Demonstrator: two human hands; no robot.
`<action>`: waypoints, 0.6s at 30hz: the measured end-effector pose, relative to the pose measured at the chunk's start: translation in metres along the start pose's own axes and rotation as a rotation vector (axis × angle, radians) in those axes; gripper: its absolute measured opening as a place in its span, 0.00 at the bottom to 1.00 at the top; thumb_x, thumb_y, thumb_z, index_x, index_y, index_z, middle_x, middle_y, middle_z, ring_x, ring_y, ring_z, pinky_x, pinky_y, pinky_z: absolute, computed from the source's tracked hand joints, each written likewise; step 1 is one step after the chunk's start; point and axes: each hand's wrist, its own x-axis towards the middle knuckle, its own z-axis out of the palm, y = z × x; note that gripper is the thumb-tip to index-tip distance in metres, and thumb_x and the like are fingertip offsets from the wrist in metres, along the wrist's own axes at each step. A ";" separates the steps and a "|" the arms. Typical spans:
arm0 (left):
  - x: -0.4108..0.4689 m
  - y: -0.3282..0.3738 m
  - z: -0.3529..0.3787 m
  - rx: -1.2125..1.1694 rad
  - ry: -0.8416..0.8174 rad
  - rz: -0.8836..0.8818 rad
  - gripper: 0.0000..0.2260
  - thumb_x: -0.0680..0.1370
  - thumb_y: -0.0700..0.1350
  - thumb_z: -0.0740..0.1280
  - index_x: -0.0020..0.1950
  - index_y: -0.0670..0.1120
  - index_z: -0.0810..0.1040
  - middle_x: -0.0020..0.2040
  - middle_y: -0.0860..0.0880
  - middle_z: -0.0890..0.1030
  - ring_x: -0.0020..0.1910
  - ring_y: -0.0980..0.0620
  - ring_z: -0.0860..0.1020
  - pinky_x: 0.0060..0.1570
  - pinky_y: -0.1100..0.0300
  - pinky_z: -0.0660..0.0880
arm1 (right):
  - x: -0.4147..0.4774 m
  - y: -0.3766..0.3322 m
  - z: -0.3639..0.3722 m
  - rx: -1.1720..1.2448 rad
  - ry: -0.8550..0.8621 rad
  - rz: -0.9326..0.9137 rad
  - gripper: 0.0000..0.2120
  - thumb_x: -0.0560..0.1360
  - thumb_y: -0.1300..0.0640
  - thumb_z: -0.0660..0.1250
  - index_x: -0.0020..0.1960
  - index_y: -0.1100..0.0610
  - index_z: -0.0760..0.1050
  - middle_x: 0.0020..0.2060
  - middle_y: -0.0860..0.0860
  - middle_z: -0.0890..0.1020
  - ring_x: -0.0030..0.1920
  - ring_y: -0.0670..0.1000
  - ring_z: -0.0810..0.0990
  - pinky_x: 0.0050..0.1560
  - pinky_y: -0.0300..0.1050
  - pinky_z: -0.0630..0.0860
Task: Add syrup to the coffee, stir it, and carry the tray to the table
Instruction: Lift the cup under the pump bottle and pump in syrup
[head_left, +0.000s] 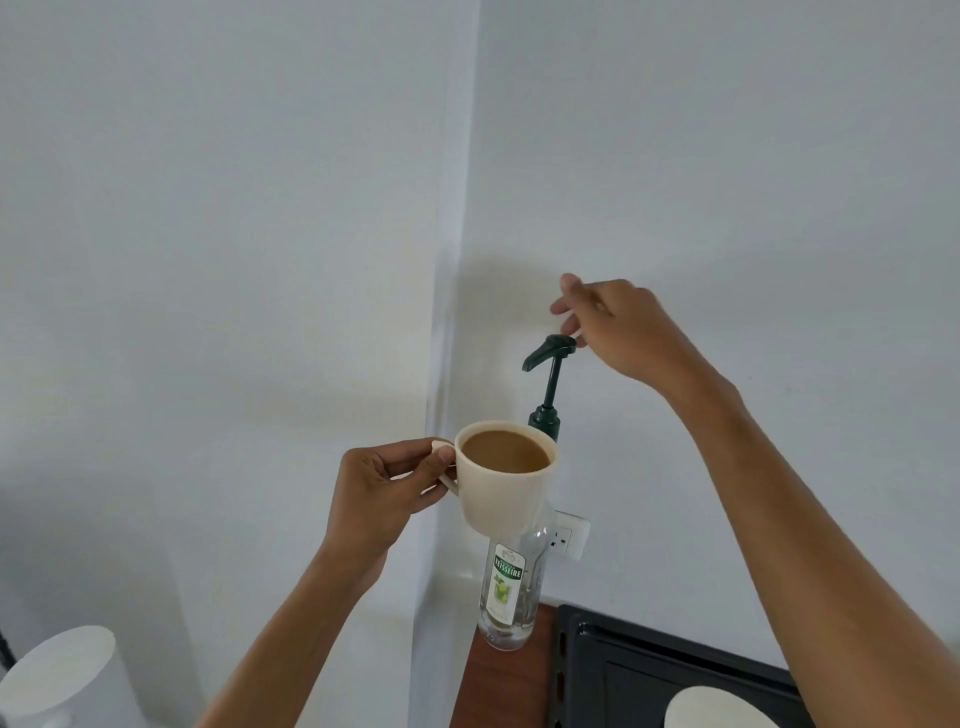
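Pale white walls meeting in a corner fill most of the view, above a reddish-brown wooden counter (511, 686) at the bottom edge. Nearest the camera, a black plastic tray (639, 670) lies on that counter with a round white saucer (711, 709) on it, partly cut off by the frame. At the lower left stands a white cylindrical container (62, 675). Higher up, the left hand (384, 493) is closed on the handle of a cream ceramic cup (506, 480), thumb and fingers pinching it; the cup is raised off the counter and holds light brown milky coffee nearly to its rim. Just behind the cup stands a clear glass syrup bottle (511, 592) with a white and green label, resting on the counter. Its dark green pump (548, 379) rises above the cup, spout aimed down over the coffee. The right hand (618, 327) hovers at the pump head, fingers loosely spread, fingertips touching its top. A white wall socket (569, 535) sits behind the bottle.
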 end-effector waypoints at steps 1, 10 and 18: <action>0.003 0.001 0.000 -0.002 -0.005 0.005 0.07 0.76 0.36 0.72 0.51 0.37 0.87 0.41 0.41 0.88 0.41 0.50 0.86 0.46 0.60 0.84 | 0.008 -0.006 0.005 -0.042 -0.058 0.034 0.27 0.84 0.39 0.51 0.54 0.54 0.84 0.47 0.51 0.86 0.50 0.52 0.85 0.61 0.51 0.78; 0.015 0.009 -0.001 0.000 -0.040 0.024 0.08 0.76 0.36 0.72 0.53 0.35 0.86 0.42 0.40 0.88 0.41 0.50 0.86 0.46 0.60 0.84 | 0.032 -0.021 0.038 -0.021 -0.486 0.258 0.40 0.84 0.39 0.39 0.54 0.63 0.84 0.44 0.59 0.87 0.40 0.55 0.85 0.45 0.46 0.78; 0.021 0.017 0.003 0.018 -0.061 0.029 0.09 0.77 0.38 0.72 0.54 0.35 0.86 0.43 0.39 0.88 0.43 0.50 0.86 0.51 0.56 0.84 | 0.041 -0.007 0.037 -0.068 -0.540 0.123 0.20 0.84 0.54 0.52 0.58 0.57 0.83 0.49 0.61 0.88 0.51 0.59 0.87 0.62 0.53 0.80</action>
